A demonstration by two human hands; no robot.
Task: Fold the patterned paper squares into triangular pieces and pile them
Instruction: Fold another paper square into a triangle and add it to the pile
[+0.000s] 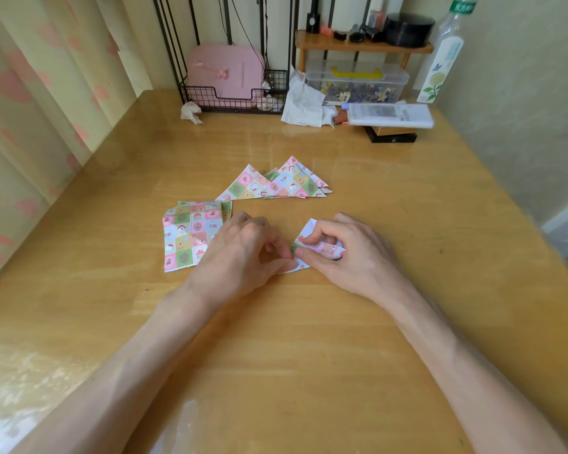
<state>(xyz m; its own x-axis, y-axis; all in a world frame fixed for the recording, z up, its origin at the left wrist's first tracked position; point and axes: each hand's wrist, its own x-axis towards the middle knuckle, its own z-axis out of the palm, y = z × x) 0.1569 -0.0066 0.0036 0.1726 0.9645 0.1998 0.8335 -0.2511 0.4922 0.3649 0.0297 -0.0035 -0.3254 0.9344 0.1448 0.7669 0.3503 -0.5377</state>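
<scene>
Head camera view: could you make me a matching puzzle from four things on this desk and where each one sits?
Things:
1. stack of unfolded paper squares
2. folded triangles
3. half-folded paper
4. plastic bottle

Places:
A. upright at the far right, by the wall
B. pinched between the left hand and the right hand
C. flat on the table, on the person's left
D. spread in an overlapping pile beyond both hands

Pairs: 1-C, 2-D, 3-B, 4-A.
</scene>
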